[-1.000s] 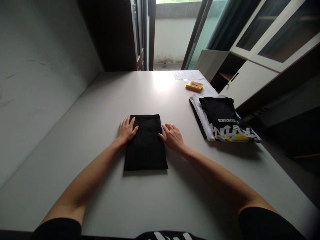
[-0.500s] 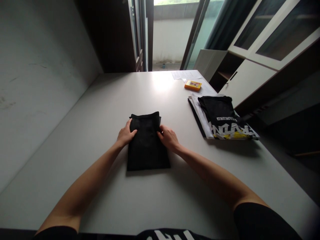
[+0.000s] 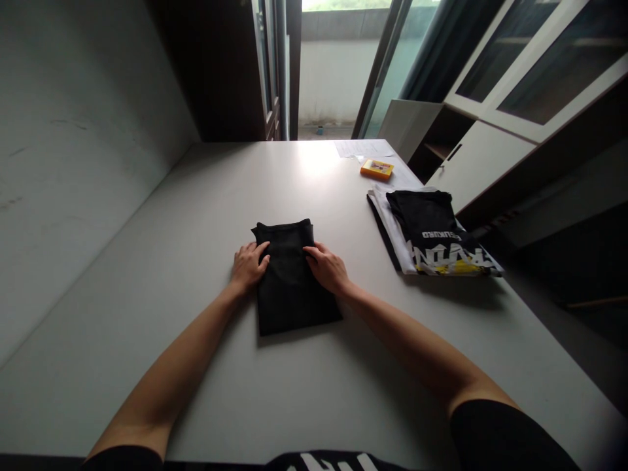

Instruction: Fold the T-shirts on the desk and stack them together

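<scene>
A folded black garment lies on the grey table in front of me, turned slightly clockwise. My left hand grips its left edge near the far end, fingers curled over the top of the cloth. My right hand grips the right edge at the same height, fingers bent over the fabric. The far end of the garment is slightly rumpled between the two hands.
A stack of folded shirts, black with white and yellow print on top, lies at the right. Beyond it are a small orange box and papers. A wall runs along the left; cabinets stand on the right.
My hands went from lying flat beside the garment to closing on its side edges. The garment has turned a little clockwise and its far end has rumpled.
</scene>
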{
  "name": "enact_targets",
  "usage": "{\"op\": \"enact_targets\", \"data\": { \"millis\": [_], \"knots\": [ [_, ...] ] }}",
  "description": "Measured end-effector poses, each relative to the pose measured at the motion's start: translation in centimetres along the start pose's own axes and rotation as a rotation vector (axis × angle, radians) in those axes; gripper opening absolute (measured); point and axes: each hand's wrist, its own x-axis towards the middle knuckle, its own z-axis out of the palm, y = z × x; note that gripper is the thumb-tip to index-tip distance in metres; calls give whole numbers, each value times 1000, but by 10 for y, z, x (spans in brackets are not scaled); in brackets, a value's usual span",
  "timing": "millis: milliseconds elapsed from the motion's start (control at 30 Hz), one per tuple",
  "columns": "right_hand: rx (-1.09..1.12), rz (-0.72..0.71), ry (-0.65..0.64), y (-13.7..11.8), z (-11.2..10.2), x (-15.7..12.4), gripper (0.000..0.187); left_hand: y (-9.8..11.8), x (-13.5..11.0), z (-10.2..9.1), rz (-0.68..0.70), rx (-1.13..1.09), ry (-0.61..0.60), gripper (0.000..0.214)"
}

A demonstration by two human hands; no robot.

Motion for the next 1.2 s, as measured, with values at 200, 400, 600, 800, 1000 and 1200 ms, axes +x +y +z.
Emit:
{"op": "enact_targets", "data": {
  "millis": [200, 400, 600, 800, 1000, 1200],
  "knots": [
    [95, 10, 29, 9, 5, 11, 40, -6, 11, -2, 72, -57, -18, 47],
    [238, -48, 237, 14, -34, 7, 44, 27, 25, 4, 179, -329, 10, 61],
    [215, -138, 465, 45, -142, -23, 40, 120, 58, 18, 411, -777, 36, 65],
    [48, -49, 539, 125, -256, -15, 41, 241, 137, 56, 563, -892, -6, 67],
    [-160, 254, 327, 242, -298, 6, 47, 288, 183, 111, 311, -573, -185, 51],
    [-316, 240, 299, 255, -223, -4, 44, 181, 129, 114, 338, -283, -246, 37]
  ]
}}
